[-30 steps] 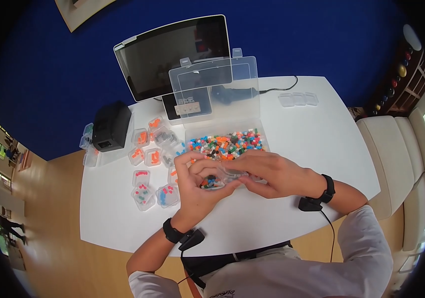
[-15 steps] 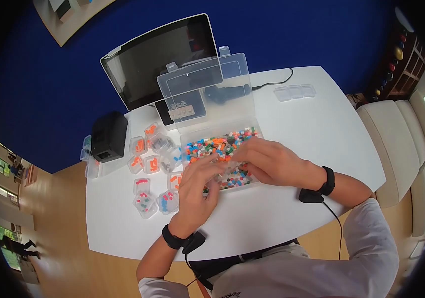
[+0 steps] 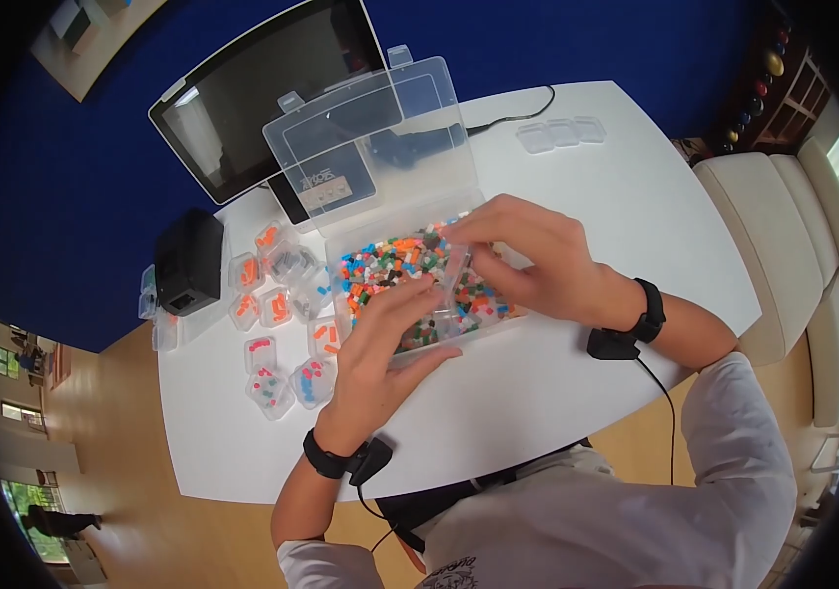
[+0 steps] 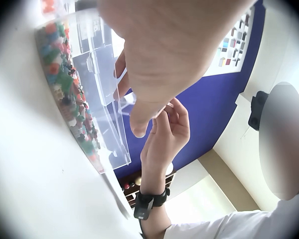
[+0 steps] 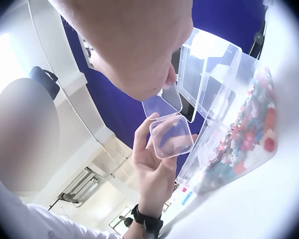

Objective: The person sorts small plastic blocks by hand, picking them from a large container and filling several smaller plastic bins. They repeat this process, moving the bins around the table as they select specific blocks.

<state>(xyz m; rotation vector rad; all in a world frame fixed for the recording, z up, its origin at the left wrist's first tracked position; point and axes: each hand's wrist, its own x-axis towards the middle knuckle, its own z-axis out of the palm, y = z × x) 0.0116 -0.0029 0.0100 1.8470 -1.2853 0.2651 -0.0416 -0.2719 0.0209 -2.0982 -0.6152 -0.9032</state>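
Above the large clear box (image 3: 498, 316) full of coloured beads, both hands hold one small clear case with its lid raised. The left hand (image 3: 372, 361) grips the body of the small case (image 5: 172, 137) between fingers and thumb. The right hand (image 3: 537, 257) pinches the raised lid (image 3: 457, 270). In the right wrist view the case looks empty, its lid (image 5: 162, 105) tilted up from the hinge. Fingertips of the right hand (image 4: 165, 134) meet the case behind the left thumb in the left wrist view.
Left of the bead box lie several small cases with orange (image 3: 275, 307), pink and blue beads. A black device (image 3: 189, 263) stands at the left edge, a monitor (image 3: 262, 108) behind. Small clear cases (image 3: 562, 134) lie at the back right. The big box's lid (image 3: 375, 147) stands upright.
The small case has opened, its lid now raised in the right hand's fingers. Both hands have parted slightly, and the head view has shifted so the table appears higher and further left.
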